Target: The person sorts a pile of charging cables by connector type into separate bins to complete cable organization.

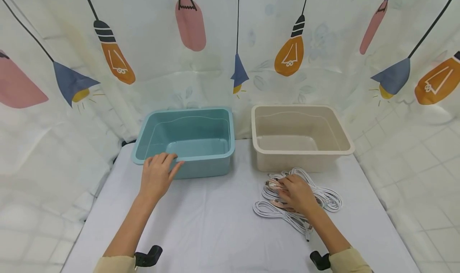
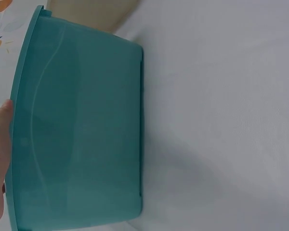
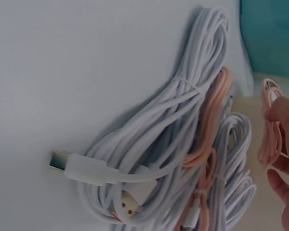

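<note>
My left hand [image 1: 157, 177] holds the front rim of a teal plastic bin [image 1: 201, 170], fingers hooked over the edge. The thumb [image 2: 6, 113] lies along that rim in the left wrist view; the other fingertips are hidden there. My right hand [image 1: 300, 195] pinches a small coiled pink cable [image 3: 269, 127] above a pile of bundled cables. White charging cables [image 1: 330, 199] make up most of that pile, with another pink cable [image 3: 213, 115] among them. One white bundle's USB plug [image 3: 82, 167] points away from the pile in the right wrist view.
A beige bin [image 1: 294, 161] stands right of the teal one, just behind the cables. Both bins show bare floors. A white cloth [image 1: 215, 225] covers the table, and a printed curtain [image 1: 215, 77] hangs close behind the bins.
</note>
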The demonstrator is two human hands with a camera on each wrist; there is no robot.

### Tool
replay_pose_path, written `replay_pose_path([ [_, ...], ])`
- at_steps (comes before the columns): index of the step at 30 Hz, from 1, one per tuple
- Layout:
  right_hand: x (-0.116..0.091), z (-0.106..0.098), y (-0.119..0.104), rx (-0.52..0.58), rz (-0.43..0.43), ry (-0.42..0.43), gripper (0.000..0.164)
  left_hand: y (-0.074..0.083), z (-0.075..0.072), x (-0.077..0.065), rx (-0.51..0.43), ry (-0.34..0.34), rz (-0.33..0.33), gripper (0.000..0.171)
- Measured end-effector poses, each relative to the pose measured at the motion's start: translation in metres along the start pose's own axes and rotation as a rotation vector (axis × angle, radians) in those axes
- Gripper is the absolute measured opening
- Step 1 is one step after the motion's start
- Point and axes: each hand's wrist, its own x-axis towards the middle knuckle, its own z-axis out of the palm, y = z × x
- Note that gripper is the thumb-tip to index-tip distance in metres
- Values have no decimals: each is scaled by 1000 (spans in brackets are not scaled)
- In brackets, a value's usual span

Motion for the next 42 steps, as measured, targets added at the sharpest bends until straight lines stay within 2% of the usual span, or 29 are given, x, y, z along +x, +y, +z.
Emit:
replay_pose_path([
  [8,14,-13,-8,41,-10,-4,29,-5,0,0,2,26,59,32],
  [16,31,-21,-13,59,-63,24,29,-5,0,1,5,15,46,34],
  [22,44,-30,-17,28,-89,14,25,-5,0,1,4,13,53,35],
  [34,71,-47,-27,65,-83,-20,24,-4,-1,3,6,-2,36,36],
  [42,92,-50,-27,77,-109,-29,23,-3,-2,3,-2,-5,31,32],
])
